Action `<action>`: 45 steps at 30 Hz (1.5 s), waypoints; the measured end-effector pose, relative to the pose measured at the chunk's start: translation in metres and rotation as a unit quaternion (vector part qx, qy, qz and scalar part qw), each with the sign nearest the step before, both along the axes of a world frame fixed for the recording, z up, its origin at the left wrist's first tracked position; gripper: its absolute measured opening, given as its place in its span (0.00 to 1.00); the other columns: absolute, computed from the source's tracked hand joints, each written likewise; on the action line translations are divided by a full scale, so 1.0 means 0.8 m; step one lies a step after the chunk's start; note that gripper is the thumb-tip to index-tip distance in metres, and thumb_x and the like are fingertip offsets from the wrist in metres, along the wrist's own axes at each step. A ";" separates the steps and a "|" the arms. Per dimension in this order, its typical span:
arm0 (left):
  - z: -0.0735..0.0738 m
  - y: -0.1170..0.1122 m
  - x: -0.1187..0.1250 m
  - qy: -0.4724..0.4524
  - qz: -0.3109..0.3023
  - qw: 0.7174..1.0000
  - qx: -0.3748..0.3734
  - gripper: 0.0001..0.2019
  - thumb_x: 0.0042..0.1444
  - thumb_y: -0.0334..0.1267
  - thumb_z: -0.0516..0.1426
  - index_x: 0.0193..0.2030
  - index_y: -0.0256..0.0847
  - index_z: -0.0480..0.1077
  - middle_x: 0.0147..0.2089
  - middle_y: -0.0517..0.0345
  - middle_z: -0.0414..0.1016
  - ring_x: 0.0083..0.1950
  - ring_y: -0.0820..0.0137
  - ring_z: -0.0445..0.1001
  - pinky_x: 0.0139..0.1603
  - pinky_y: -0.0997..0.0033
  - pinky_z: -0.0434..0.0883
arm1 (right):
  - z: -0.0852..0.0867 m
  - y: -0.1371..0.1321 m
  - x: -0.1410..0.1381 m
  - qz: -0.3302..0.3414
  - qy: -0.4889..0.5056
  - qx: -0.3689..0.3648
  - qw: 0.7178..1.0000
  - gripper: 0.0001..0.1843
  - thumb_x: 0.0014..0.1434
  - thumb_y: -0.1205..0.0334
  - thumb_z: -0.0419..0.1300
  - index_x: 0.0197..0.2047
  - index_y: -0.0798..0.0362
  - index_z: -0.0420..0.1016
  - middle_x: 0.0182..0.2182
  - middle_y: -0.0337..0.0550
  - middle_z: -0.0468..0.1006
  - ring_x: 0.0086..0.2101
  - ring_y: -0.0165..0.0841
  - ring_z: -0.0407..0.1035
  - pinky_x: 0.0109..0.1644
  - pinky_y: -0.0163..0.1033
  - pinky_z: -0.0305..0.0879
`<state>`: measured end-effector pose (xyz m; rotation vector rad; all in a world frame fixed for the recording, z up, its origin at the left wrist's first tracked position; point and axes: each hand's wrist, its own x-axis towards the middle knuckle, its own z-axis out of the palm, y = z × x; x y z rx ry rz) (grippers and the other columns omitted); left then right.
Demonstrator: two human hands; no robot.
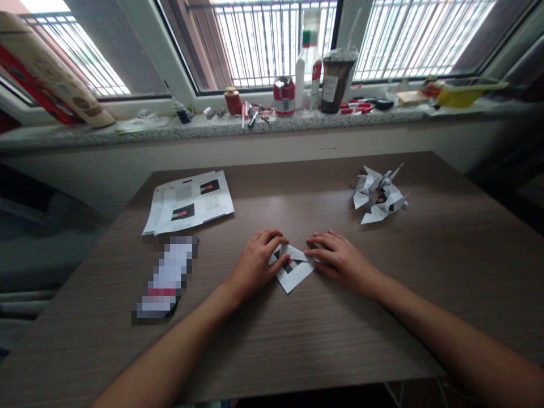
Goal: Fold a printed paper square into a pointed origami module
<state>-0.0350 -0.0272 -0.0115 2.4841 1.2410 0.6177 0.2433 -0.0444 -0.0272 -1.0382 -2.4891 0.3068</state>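
Note:
A small folded paper [294, 276], white with a dark printed patch and a bit of red, lies on the table with one corner pointing toward me. My left hand [259, 258] holds its left side, thumb on top and index finger curved over the upper edge. At the right corner, my right hand [340, 258] grips the paper with its fingers close together; its thumb is mostly hidden. Several folded paper pieces [378, 195] with pointed tips sit in a pile at the far right.
A stack of printed sheets [191, 201] lies at the back left, with a blurred-out phone-like object [165, 277] nearer me. Behind the brown table [263, 340], the stone windowsill [199, 133] carries a red can [284, 97], a bottle [306, 73], a drink cup [335, 82] and a yellow container [459, 96].

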 end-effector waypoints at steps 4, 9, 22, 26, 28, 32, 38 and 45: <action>0.003 0.000 0.000 -0.027 0.000 0.999 -0.021 0.11 0.63 0.37 0.63 0.52 0.43 0.72 0.57 0.50 0.72 0.59 0.57 0.69 0.62 0.51 0.69 | 0.001 0.001 -0.001 -0.001 0.012 -0.005 1.000 0.18 0.68 0.64 0.61 0.60 0.44 0.76 0.60 0.50 0.76 0.62 0.46 0.68 0.68 0.66 0.58; 0.006 -0.004 0.000 -0.098 0.011 0.992 -0.081 0.05 0.66 0.36 0.60 0.47 0.42 0.70 0.46 0.54 0.75 0.48 0.62 0.73 0.51 0.60 0.71 | 0.009 0.000 -0.003 -0.008 0.054 -0.038 0.998 0.16 0.69 0.62 0.60 0.58 0.44 0.77 0.59 0.49 0.77 0.60 0.45 0.69 0.68 0.66 0.57; 0.020 -0.028 0.014 -0.296 0.043 0.908 -0.292 0.13 0.66 0.49 0.62 0.48 0.41 0.77 0.43 0.53 0.80 0.43 0.64 0.79 0.42 0.66 0.75 | 0.034 -0.014 -0.020 -0.102 0.280 -0.270 0.916 0.12 0.66 0.51 0.64 0.47 0.49 0.82 0.40 0.43 0.85 0.39 0.37 0.79 0.42 0.40 0.75; 0.022 -0.027 0.015 -0.302 0.057 0.900 -0.309 0.15 0.64 0.50 0.63 0.47 0.40 0.77 0.41 0.52 0.81 0.41 0.63 0.79 0.40 0.66 0.76 | 0.036 -0.014 -0.019 -0.106 0.284 -0.262 0.916 0.12 0.66 0.51 0.65 0.47 0.48 0.83 0.41 0.42 0.85 0.40 0.38 0.80 0.42 0.41 0.76; 0.024 -0.027 0.016 -0.311 0.060 0.893 -0.319 0.15 0.64 0.50 0.63 0.46 0.40 0.77 0.40 0.52 0.81 0.40 0.63 0.80 0.39 0.66 0.76 | 0.036 -0.014 -0.018 -0.109 0.281 -0.260 0.917 0.12 0.66 0.51 0.65 0.46 0.47 0.84 0.40 0.42 0.86 0.39 0.38 0.80 0.42 0.41 0.76; 0.030 -0.028 0.019 -0.329 0.058 0.881 -0.335 0.14 0.64 0.48 0.63 0.46 0.39 0.77 0.40 0.53 0.81 0.40 0.64 0.80 0.39 0.67 0.76 | 0.034 -0.013 -0.017 -0.115 0.275 -0.259 0.919 0.11 0.66 0.51 0.65 0.46 0.46 0.84 0.40 0.41 0.86 0.39 0.38 0.80 0.42 0.42 0.76; 0.033 -0.030 0.021 -0.330 0.065 0.878 -0.341 0.13 0.64 0.46 0.63 0.44 0.38 0.76 0.40 0.53 0.81 0.39 0.65 0.79 0.39 0.68 0.75 | 0.031 -0.012 -0.017 -0.112 0.278 -0.253 0.920 0.12 0.66 0.50 0.64 0.45 0.47 0.84 0.40 0.42 0.86 0.39 0.38 0.80 0.42 0.42 0.75; 0.030 -0.029 0.023 -0.330 0.062 0.879 -0.338 0.14 0.63 0.47 0.63 0.44 0.37 0.75 0.40 0.53 0.80 0.40 0.65 0.78 0.40 0.68 0.74 | 0.033 -0.015 -0.025 -0.107 0.287 -0.283 0.909 0.12 0.66 0.51 0.65 0.46 0.48 0.83 0.41 0.41 0.85 0.41 0.37 0.79 0.43 0.39 0.73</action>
